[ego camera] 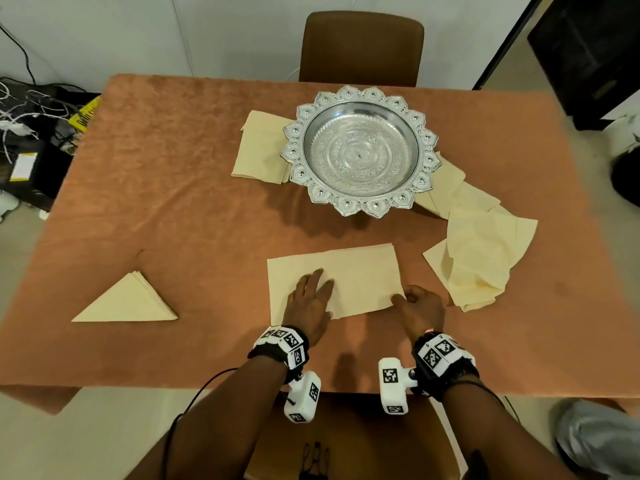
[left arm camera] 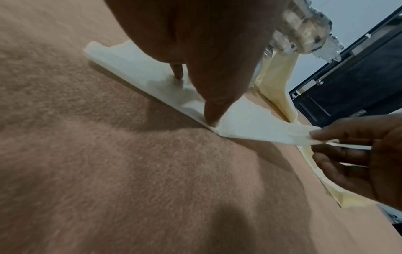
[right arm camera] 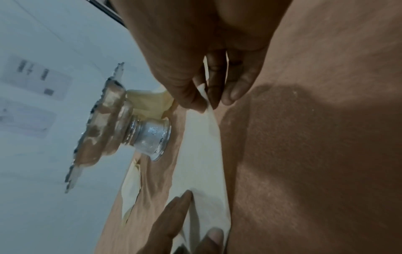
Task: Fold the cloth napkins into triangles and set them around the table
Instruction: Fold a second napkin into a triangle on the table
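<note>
Folding now: napkin point(ego camera: 349, 275) lies flat, near-centre on counter point(ego camera: 173, 168).
Left hand point(ego camera: 310, 299): spread flat, pinning it.
Right hand point(ego camera: 420, 306): pinching near-right corner.
Risk: layers sliding apart, skewing the triangle.

head: up high, looking down over the table point(ego camera: 173, 161), both hands below
left wrist: low, skimming along its own fingers
right wrist: same deal
shared: the napkin point(ego camera: 346, 275) between the hands
</note>
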`<state>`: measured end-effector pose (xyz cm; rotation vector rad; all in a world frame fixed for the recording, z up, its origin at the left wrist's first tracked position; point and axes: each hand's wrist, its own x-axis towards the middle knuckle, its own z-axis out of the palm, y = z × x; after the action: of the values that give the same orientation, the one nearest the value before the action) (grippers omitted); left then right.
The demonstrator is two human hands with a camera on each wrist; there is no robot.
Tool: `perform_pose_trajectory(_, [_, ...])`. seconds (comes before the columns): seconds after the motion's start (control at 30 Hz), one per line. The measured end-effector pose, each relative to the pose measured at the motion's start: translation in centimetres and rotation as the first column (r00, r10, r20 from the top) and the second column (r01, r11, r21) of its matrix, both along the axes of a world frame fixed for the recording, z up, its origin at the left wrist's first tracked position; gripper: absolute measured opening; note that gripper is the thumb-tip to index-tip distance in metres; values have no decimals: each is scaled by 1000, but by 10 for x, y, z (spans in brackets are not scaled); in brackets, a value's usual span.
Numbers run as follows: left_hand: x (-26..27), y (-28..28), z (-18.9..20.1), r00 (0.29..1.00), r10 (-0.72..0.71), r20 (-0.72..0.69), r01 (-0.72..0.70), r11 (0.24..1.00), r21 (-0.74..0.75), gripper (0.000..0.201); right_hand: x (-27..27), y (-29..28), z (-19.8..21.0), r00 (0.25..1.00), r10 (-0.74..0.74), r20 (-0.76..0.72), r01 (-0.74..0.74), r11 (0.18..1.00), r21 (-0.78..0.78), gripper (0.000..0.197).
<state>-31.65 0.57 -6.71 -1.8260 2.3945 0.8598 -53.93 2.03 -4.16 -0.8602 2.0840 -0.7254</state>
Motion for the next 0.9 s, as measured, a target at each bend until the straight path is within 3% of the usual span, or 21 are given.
perform_pose_trajectory(0.17, [7, -8, 1, 998, 31, -57, -30, 999, 21, 56, 27, -2, 20, 988, 147, -55, -154, 976, -155, 31])
perform_pose_trajectory(0.27, [21, -21, -1, 943, 214, -256, -212, 977, 34, 39, 47, -4, 24, 961, 256, -101, -273, 931, -241, 32])
perform_pose_trajectory(0.3, [25, -25, 3, 870, 332, -365, -315, 943, 106, 32, 54, -4, 26, 946, 301, -121, -323, 909, -262, 32])
perform_pose_trajectory(0.37, [33, -34, 19, 623, 579, -525, -464, 815, 347, 20, 70, -5, 28, 902, 405, -149, -431, 860, -274, 33])
perform_pose_trajectory(0.43, [38, -43, 36, 388, 728, -566, -498, 682, 535, 18, 86, -6, 29, 848, 504, -164, -530, 810, -251, 34])
perform_pose_trajectory(0.5, [43, -49, 48, 280, 789, -546, -465, 610, 642, 28, 101, -8, 29, 792, 583, -178, -610, 763, -214, 35])
perform_pose_trajectory(0.6, [49, -53, 54, 275, 816, -508, -434, 577, 692, 34, 121, -8, 27, 715, 676, -181, -699, 703, -133, 35])
perform_pose_trajectory(0.7, [61, -58, 37, 307, 824, -476, -488, 566, 665, 22, 138, -10, 20, 660, 730, -175, -749, 658, -82, 30])
perform_pose_trajectory(0.9, [85, -59, 9, 541, 790, -289, -618, 606, 500, 14, 151, -18, 18, 587, 804, -94, -809, 584, -61, 24])
